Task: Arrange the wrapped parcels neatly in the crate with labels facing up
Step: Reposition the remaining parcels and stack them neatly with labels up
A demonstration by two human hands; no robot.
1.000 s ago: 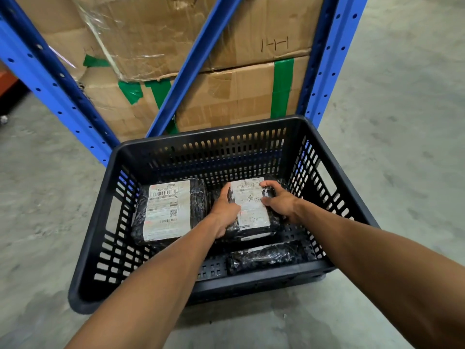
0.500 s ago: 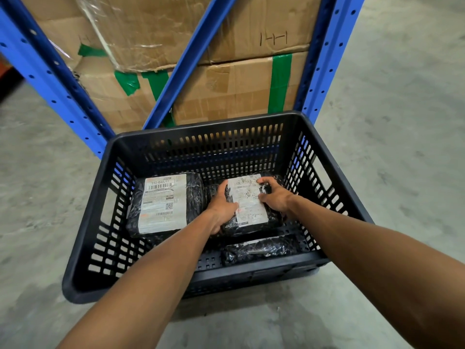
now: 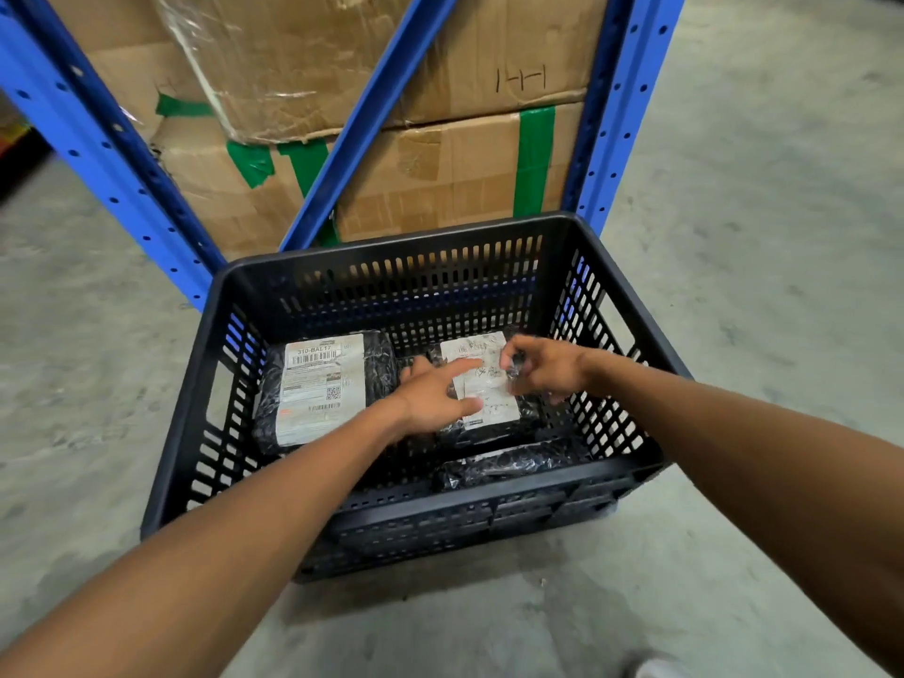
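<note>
A black slotted crate (image 3: 391,254) stands on the concrete floor. Inside at the left lies a black-wrapped parcel (image 3: 323,389) with its white label up. To its right lies a second parcel (image 3: 489,389), label also up. My left hand (image 3: 430,396) hovers over that parcel's left side, fingers spread and resting lightly on the label. My right hand (image 3: 545,367) pinches the shiny wrap at its upper right edge. A third black-wrapped parcel (image 3: 508,464) lies along the crate's near wall, with only a sliver of white showing.
Blue shelving uprights (image 3: 616,115) and a diagonal brace (image 3: 362,119) rise right behind the crate. Taped cardboard boxes (image 3: 455,168) are stacked behind them. Grey concrete floor lies to the left, right and front. A white shoe tip (image 3: 650,670) shows at the bottom edge.
My left hand has let go of the right parcel's side and spread its fingers over the label. My right hand has shifted to pinch the wrap at the upper right edge.
</note>
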